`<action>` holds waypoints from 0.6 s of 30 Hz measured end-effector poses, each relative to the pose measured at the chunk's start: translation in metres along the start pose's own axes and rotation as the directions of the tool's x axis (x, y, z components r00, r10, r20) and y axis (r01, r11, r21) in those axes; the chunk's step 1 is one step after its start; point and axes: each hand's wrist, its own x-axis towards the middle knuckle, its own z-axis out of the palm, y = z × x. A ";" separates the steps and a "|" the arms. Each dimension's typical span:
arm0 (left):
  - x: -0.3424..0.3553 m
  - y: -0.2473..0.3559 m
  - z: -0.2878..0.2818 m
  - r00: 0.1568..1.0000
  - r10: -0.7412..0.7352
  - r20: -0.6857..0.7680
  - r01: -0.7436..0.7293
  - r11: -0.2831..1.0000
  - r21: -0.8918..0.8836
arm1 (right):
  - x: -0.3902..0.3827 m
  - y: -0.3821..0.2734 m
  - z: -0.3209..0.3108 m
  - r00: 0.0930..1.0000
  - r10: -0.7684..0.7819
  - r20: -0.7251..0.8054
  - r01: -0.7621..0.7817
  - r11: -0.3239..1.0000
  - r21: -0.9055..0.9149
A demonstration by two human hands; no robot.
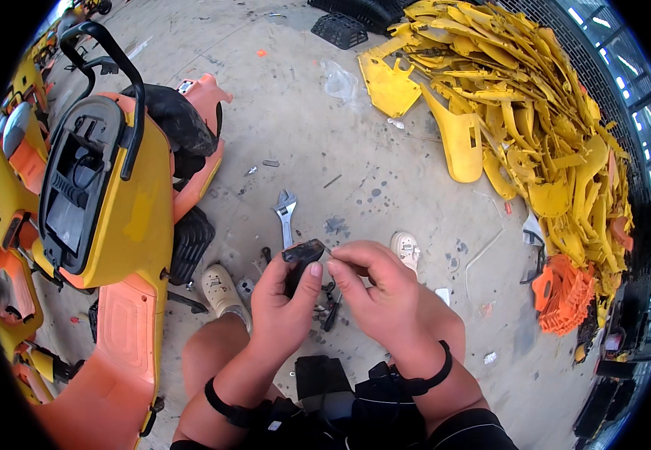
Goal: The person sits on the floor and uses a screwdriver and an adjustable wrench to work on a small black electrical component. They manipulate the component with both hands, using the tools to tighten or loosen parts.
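Note:
My left hand (284,296) grips a small dark, block-shaped part (304,252) between thumb and fingers, above the floor between my knees. At the right end of that part, my right hand (374,289) is closed in a pinch. Something thin shows at its fingertips, too small to name. An adjustable wrench (286,216) lies on the floor just beyond my hands, its lower end hidden behind the dark part. Below and between the hands, partly covered by them, are dark hand tools (331,315) on the floor.
A yellow and orange scooter (134,225) with a black handle stands close on my left, more behind it. At the right rises a large heap of yellow plastic panels (520,97), with stacked orange parts (565,296) beside it. Small scraps dot the concrete floor (385,202).

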 end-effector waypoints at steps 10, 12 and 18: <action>0.000 -0.021 0.011 0.984 0.156 -0.083 -0.135 0.966 0.220 | -0.008 0.004 -0.004 0.994 0.101 -0.032 -0.100 0.995 0.024; 0.001 -0.022 0.012 0.963 0.258 -0.083 -0.215 0.914 0.343 | -0.007 0.005 -0.007 0.992 0.121 -0.017 -0.120 0.992 0.048; 0.005 -0.015 0.023 0.896 0.442 -0.042 -0.349 0.760 0.548 | -0.005 0.017 -0.015 0.993 -0.115 -0.029 0.111 0.986 -0.126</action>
